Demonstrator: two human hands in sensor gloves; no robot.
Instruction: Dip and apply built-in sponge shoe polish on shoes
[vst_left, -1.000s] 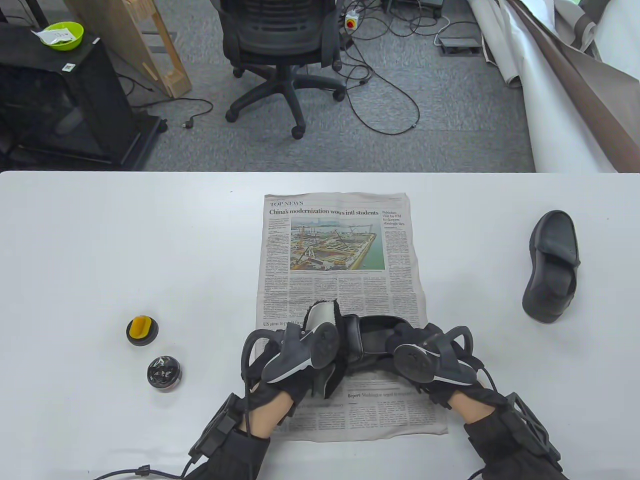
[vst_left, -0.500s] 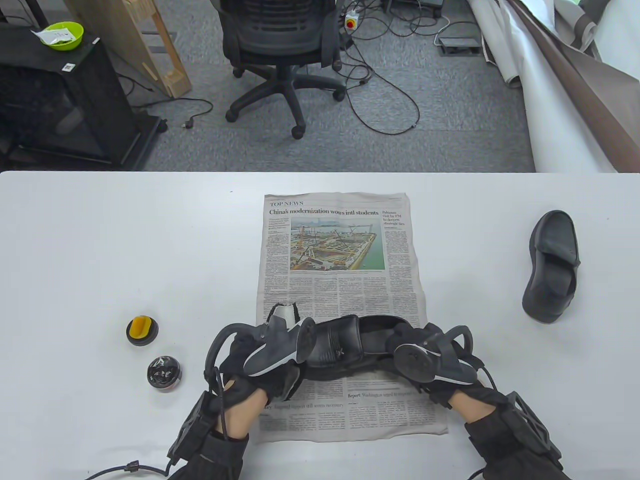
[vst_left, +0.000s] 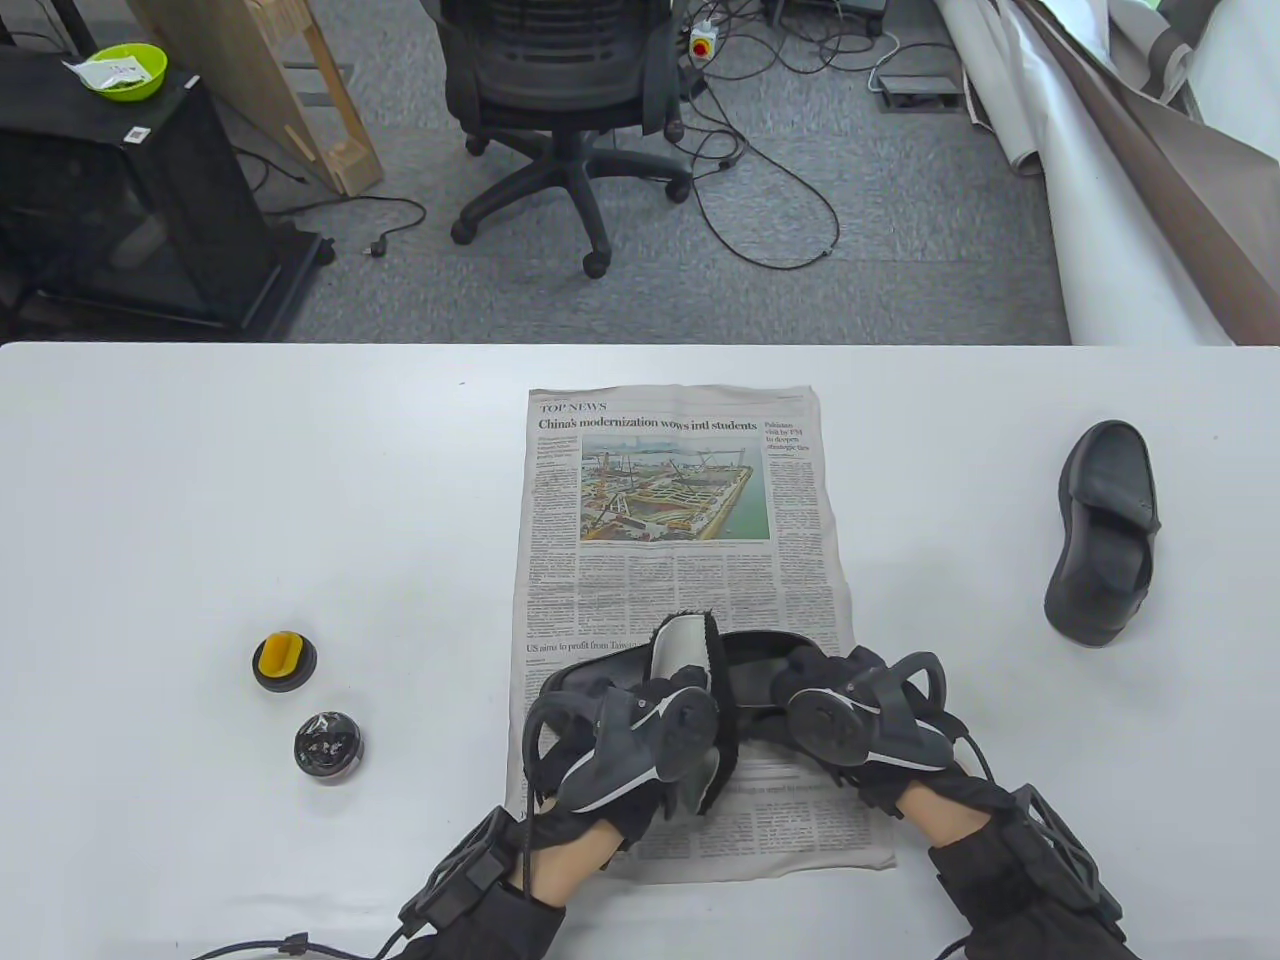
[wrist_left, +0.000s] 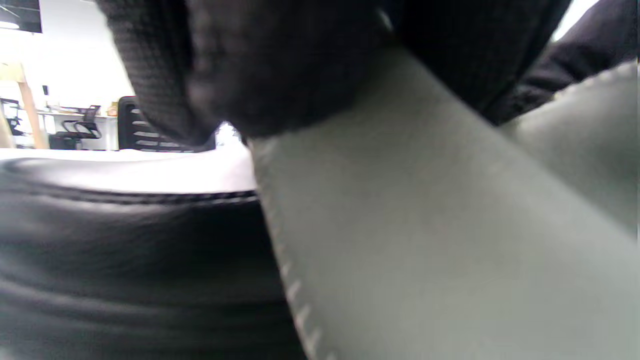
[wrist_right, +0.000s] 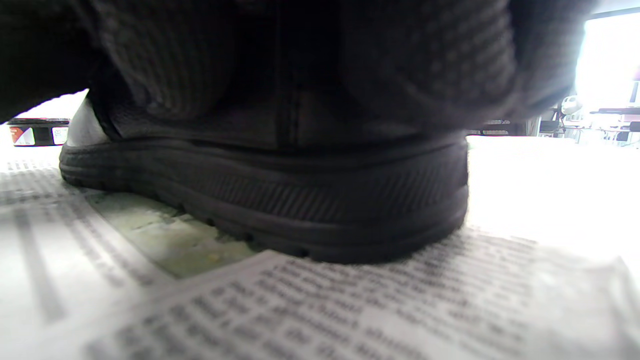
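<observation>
Table view: my left hand (vst_left: 640, 745) grips a buffing cloth (vst_left: 683, 650) on the shoe (vst_left: 745, 660) my right hand (vst_left: 850, 715) clasps at the heel; I judge this the rubbing-in step, next stroking toward my right.

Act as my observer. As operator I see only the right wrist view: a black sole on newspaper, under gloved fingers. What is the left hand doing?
Observer: The left hand holds a grey pad with black fuzzy edges against the shoe.
Operator: Is there another shoe?
Observer: Yes, a second shoe lies on the bare table, right of the newspaper.
Operator: Where is the sponge?
Observer: The yellow sponge lid stands beside the open polish tin, left of the newspaper.
</observation>
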